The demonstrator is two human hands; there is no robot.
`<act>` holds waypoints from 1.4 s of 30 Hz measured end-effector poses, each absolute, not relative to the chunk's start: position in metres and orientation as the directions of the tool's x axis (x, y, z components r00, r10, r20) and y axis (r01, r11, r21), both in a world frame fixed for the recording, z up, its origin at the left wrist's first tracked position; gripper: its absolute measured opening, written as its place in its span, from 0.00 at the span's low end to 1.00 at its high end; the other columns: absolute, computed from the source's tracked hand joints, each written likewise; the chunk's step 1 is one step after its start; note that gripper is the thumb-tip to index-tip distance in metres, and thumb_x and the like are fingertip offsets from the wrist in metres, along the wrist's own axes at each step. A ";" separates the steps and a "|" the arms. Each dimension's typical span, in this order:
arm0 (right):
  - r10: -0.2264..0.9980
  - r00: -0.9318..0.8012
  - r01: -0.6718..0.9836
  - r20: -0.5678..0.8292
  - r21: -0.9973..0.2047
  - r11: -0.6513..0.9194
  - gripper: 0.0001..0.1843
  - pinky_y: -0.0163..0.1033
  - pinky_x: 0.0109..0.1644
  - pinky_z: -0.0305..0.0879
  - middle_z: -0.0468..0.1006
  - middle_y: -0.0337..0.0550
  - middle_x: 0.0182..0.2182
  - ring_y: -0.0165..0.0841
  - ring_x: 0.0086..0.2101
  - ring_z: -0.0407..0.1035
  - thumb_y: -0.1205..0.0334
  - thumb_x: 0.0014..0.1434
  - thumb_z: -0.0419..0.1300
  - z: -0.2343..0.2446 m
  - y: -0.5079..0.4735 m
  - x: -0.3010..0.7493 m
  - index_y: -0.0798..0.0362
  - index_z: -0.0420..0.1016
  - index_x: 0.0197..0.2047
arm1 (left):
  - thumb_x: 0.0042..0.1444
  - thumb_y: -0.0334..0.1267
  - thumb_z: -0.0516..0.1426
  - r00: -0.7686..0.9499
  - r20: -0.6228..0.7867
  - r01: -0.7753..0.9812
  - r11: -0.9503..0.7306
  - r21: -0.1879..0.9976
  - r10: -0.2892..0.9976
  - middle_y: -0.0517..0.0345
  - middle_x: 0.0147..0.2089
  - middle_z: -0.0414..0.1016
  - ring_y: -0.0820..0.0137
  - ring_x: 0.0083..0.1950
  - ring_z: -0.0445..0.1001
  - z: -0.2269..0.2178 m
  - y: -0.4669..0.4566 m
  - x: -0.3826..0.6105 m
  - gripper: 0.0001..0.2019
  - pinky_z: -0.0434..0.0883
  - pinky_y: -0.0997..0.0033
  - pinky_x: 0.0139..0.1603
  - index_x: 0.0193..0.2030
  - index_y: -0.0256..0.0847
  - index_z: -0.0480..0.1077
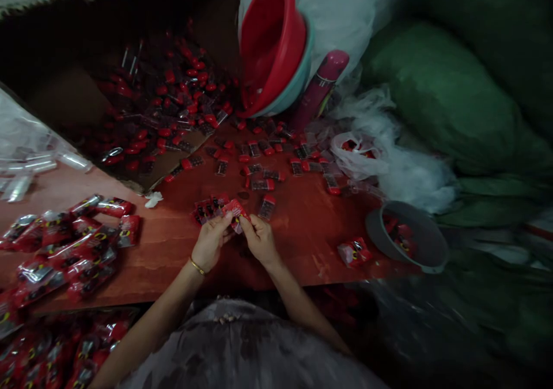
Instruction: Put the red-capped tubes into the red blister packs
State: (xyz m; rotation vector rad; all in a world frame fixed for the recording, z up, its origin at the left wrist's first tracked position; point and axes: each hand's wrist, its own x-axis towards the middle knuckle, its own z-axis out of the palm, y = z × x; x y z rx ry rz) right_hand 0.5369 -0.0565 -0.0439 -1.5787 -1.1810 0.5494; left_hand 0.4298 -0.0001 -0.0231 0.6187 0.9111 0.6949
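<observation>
Between my two hands, over the middle of the table's near part, is a small red printed plastic packet (pixel 234 207). My left hand (pixel 211 241) pinches its left edge, a gold bangle round the wrist. At the right edge, the fingers of my right hand (pixel 259 239) are closed on the same packet. Just beyond my left hand lies a small pile of red and black packets (pixel 206 209). A little clear bottle with a red cap and dark contents (pixel 267 206) lies beyond my right hand. Many similar bottles (pixel 262 178) are scattered farther back.
A tipped cardboard box (pixel 97 98) spills red-capped bottles at the back left. Filled packets (pixel 82 245) are heaped at left. Red basin (pixel 298 37), pink flask (pixel 319 86) and plastic bags (pixel 401 170) stand behind. At right sits a grey bowl (pixel 432 245) of red pieces.
</observation>
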 end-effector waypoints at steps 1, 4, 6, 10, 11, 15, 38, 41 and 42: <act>0.902 0.376 0.418 0.213 -0.908 0.040 0.19 0.31 0.26 0.53 0.60 0.32 0.18 0.25 0.21 0.56 0.53 0.60 0.49 -0.043 -0.057 0.540 0.52 0.60 0.20 | 0.29 0.45 0.69 0.444 -0.502 -0.255 0.642 0.723 0.742 0.57 0.29 0.77 0.75 0.28 0.72 -0.021 0.001 0.429 0.19 0.69 0.74 0.34 0.28 0.36 0.75; 0.922 0.341 0.434 0.183 -0.901 0.019 0.18 0.31 0.28 0.57 0.67 0.35 0.21 0.27 0.23 0.61 0.51 0.60 0.49 -0.038 -0.059 0.551 0.52 0.66 0.25 | 0.24 0.42 0.70 0.397 -0.523 -0.212 0.629 0.748 0.755 0.58 0.26 0.76 0.75 0.27 0.72 -0.017 0.006 0.428 0.19 0.70 0.73 0.34 0.25 0.34 0.73; 0.886 0.434 0.516 0.164 -0.851 -0.095 0.19 0.33 0.31 0.59 0.72 0.38 0.24 0.30 0.26 0.65 0.49 0.61 0.46 -0.036 -0.061 0.561 0.52 0.69 0.31 | 0.24 0.41 0.70 0.359 -0.524 -0.247 0.620 0.745 0.773 0.60 0.24 0.75 0.75 0.27 0.72 -0.016 0.009 0.428 0.19 0.70 0.72 0.34 0.23 0.34 0.71; 0.733 0.652 0.714 0.196 -0.484 -0.506 0.24 0.41 0.35 0.59 0.75 0.52 0.32 0.40 0.33 0.69 0.43 0.58 0.49 -0.040 -0.065 0.584 0.55 0.72 0.36 | 0.28 0.40 0.70 0.373 -0.552 -0.345 0.664 0.663 0.746 0.61 0.25 0.75 0.74 0.27 0.73 -0.014 0.015 0.424 0.18 0.70 0.69 0.38 0.23 0.37 0.69; 0.715 0.667 0.726 0.210 -0.396 -0.562 0.24 0.42 0.35 0.59 0.75 0.55 0.32 0.42 0.34 0.69 0.42 0.56 0.51 -0.043 -0.065 0.588 0.56 0.72 0.36 | 0.29 0.41 0.69 0.388 -0.555 -0.350 0.675 0.650 0.736 0.62 0.24 0.75 0.74 0.27 0.73 -0.013 0.016 0.423 0.17 0.70 0.68 0.39 0.23 0.37 0.68; 0.760 0.606 0.788 0.234 -0.302 -0.536 0.17 0.43 0.35 0.59 0.74 0.55 0.32 0.43 0.35 0.69 0.50 0.57 0.52 -0.056 -0.058 0.593 0.56 0.71 0.35 | 0.36 0.41 0.68 0.457 -0.544 -0.345 0.704 0.621 0.704 0.63 0.22 0.73 0.73 0.28 0.73 -0.010 0.016 0.418 0.14 0.69 0.65 0.42 0.24 0.38 0.67; 0.922 0.373 -0.011 -0.104 -0.994 -0.108 0.11 0.32 0.25 0.65 0.65 0.29 0.17 0.24 0.17 0.60 0.53 0.56 0.57 -0.022 -0.096 0.554 0.51 0.67 0.37 | 0.30 0.44 0.69 0.437 -0.493 -0.282 0.635 0.719 0.752 0.59 0.26 0.76 0.74 0.28 0.73 -0.011 0.007 0.407 0.19 0.71 0.72 0.35 0.27 0.35 0.72; 0.919 0.378 -0.020 -0.112 -0.993 -0.113 0.11 0.32 0.25 0.65 0.65 0.29 0.16 0.24 0.16 0.60 0.53 0.56 0.57 -0.025 -0.096 0.549 0.51 0.67 0.38 | 0.30 0.46 0.69 0.425 -0.490 -0.301 0.629 0.717 0.762 0.60 0.26 0.76 0.76 0.27 0.72 -0.010 0.003 0.411 0.20 0.71 0.74 0.33 0.28 0.35 0.73; 0.922 0.373 -0.020 -0.109 -0.994 -0.109 0.11 0.32 0.25 0.65 0.65 0.28 0.15 0.24 0.15 0.60 0.53 0.56 0.57 -0.025 -0.096 0.547 0.51 0.67 0.38 | 0.30 0.45 0.69 0.424 -0.487 -0.311 0.628 0.714 0.764 0.60 0.26 0.76 0.76 0.26 0.72 -0.010 0.002 0.413 0.20 0.70 0.75 0.32 0.29 0.36 0.73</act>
